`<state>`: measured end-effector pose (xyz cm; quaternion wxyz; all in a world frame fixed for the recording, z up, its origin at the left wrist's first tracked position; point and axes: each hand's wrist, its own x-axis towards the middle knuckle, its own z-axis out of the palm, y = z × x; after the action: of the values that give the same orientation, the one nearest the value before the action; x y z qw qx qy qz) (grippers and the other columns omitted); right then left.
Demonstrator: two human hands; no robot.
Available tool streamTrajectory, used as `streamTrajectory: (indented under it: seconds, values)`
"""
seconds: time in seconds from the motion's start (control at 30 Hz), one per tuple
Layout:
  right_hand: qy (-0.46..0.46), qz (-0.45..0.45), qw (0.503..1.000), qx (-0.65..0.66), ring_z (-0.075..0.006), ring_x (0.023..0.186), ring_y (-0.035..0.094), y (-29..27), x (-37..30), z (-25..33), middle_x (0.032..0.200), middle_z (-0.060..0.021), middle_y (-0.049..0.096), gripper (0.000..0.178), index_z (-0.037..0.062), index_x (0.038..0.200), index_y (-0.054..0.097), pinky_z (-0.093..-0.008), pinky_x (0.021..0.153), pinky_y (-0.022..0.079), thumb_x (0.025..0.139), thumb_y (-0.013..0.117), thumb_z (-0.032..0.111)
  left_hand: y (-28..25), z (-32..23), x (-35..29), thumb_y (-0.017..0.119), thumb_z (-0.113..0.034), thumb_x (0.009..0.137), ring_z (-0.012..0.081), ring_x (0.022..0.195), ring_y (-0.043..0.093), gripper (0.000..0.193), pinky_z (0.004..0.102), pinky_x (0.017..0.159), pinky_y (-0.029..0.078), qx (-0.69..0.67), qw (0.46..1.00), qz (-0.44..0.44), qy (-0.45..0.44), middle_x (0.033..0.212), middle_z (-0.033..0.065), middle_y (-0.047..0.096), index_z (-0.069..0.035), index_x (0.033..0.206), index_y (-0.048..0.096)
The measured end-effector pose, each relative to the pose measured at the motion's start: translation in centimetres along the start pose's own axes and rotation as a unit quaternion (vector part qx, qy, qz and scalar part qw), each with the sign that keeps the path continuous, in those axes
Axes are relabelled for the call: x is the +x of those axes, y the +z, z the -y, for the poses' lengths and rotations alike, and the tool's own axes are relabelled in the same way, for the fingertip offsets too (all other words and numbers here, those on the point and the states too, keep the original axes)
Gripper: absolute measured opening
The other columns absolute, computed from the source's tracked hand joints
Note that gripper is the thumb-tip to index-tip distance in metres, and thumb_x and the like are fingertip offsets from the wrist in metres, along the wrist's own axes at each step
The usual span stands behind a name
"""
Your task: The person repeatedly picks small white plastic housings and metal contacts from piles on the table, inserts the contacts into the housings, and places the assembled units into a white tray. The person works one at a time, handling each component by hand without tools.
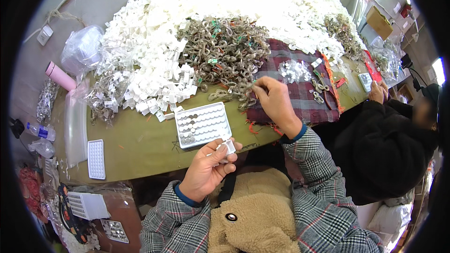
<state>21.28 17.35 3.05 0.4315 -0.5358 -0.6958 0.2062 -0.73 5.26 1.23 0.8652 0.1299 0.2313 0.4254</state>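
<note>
My left hand [204, 171] is closed on a small white plastic case [228, 147], held up in front of my chest. My right hand [279, 105] reaches over the table with thumb and forefinger pinched together. Its fingertips are at the near edge of a heap of small coiled wires [225, 51], brownish grey with bits of green and orange. Whatever sits in the pinch is too small to make out. Below the heap, between my hands, lies a white ridged tray [206, 121] with round silvery button cells [187, 131] in its left part.
A large pile of white plastic cases [145, 47] covers the back of the table. On the right lies a plaid cloth [304, 93] with clear pieces [294, 71] and pliers [329, 98]. An empty tray [96, 159] and pink bottle [61, 76] are left. A co-worker's hand [377, 92] shows right.
</note>
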Motion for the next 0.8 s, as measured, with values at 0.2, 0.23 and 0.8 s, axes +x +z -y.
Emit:
streamTrajectory:
  seconds: [0.2,0.23,0.8]
  values:
    - [-0.182,-0.096,0.979,-0.013,-0.0189,0.061,0.06,-0.3,4.5,0.7,0.072,-0.0108,0.063,0.008,-0.0013,0.082,0.065,-0.0317,0.057,0.047,0.084,0.07,0.004,2.3,0.7,1.4,0.052,-0.017,0.103,0.0123,0.088,0.062,0.029,0.0269,0.074,0.062,0.039,0.999,-0.012,0.0,0.125,0.0167,0.06,0.002,0.126,0.052]
    - [-0.215,-0.015,0.972,-0.09,-0.0271,0.065,0.062,-0.2,5.4,1.0,0.074,-0.014,0.063,0.007,-0.0009,0.081,0.064,-0.0355,0.06,0.049,0.083,0.07,0.003,2.6,0.6,1.5,0.052,-0.017,0.103,0.0122,0.087,0.062,0.029,0.0269,0.073,0.062,0.041,0.999,-0.012,-0.001,0.125,0.0166,0.06,0.002,0.125,0.053]
    - [0.044,0.068,0.945,0.316,-0.0054,0.058,0.055,-1.3,-5.1,3.1,0.071,-0.001,0.062,0.005,-0.0025,0.092,0.065,-0.02,0.051,0.044,0.091,0.067,0.002,2.4,-2.3,4.7,0.052,-0.026,0.104,0.0099,0.084,0.051,0.061,0.023,0.068,0.049,-0.145,0.989,-0.01,0.005,0.092,0.0028,0.048,0.012,0.144,0.029]
